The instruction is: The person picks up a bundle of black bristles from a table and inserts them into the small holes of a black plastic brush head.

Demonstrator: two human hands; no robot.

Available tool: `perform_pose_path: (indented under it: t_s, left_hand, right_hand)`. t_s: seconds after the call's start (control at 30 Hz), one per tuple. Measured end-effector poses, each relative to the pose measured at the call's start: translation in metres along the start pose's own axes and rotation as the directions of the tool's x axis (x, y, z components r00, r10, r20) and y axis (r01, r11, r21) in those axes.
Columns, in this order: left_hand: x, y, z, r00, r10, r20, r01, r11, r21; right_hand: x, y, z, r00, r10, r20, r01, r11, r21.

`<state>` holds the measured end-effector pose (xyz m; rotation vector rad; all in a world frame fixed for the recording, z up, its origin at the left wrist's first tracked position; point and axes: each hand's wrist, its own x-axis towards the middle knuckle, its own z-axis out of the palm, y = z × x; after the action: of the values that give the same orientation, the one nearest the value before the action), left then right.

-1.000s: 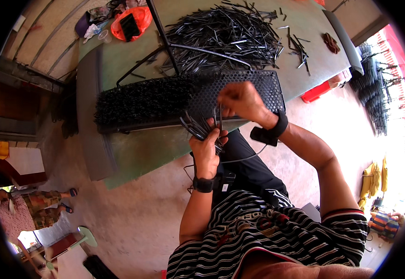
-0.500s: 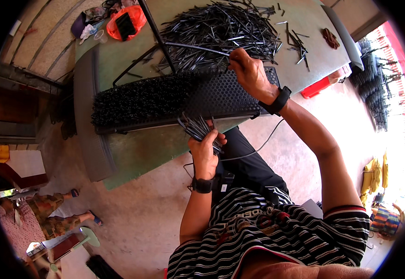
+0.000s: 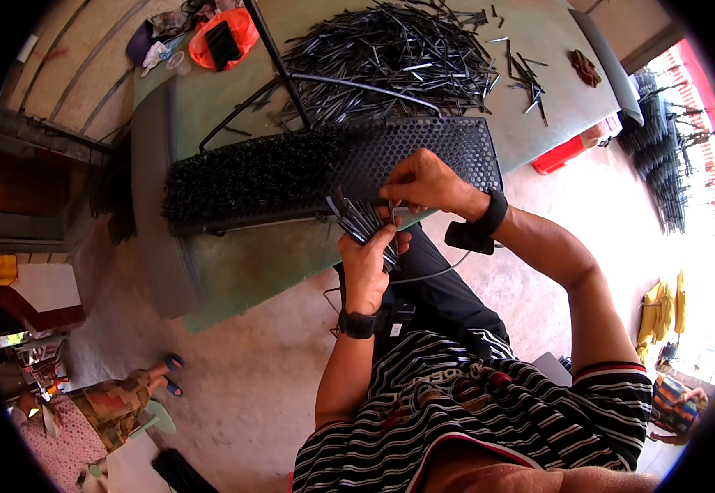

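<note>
My left hand (image 3: 365,267) is closed round a bunch of thin black strips (image 3: 356,220), whose ends fan out up and to the left. Just above it my right hand (image 3: 429,185) pinches one strip that stands up by the left thumb; the fingertips partly hide it. Both hands are at the near edge of a black perforated panel (image 3: 456,148). Dense black bristles (image 3: 250,177) cover the panel's left part, while bare holes show on its right part. A bent black metal rod frame (image 3: 291,103) rises from the panel.
The green table (image 3: 246,287) carries a big heap of black strips (image 3: 390,62) behind the panel. An orange bag (image 3: 242,29) lies at the far left, a brown bundle (image 3: 585,67) at the far right. Another person (image 3: 70,427) is at lower left. A cable (image 3: 448,269) hangs below the table edge.
My right hand has come from the panel's far edge toward me, down to the bunch in my left hand. The left hand has barely shifted. The person at lower left has moved.
</note>
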<state>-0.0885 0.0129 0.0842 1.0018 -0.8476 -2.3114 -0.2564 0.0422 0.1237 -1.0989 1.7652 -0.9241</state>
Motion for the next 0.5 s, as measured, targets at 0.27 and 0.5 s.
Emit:
perform_pose_path:
  t_s: [0.27, 0.5]
  left_hand:
    - [0.003, -0.007, -0.017, 0.991, -0.129, 0.025, 0.131, 0.982, -0.133]
    - [-0.003, -0.007, -0.020, 0.996, -0.039, -0.084, 0.042, 0.999, 0.034]
  right_hand:
    - [0.009, -0.006, -0.041, 0.739, -0.379, -0.557, 0.340, 0.923, -0.177]
    - [0.028, 0.010, -0.050, 0.722, -0.435, -0.539, 0.354, 0.901, -0.253]
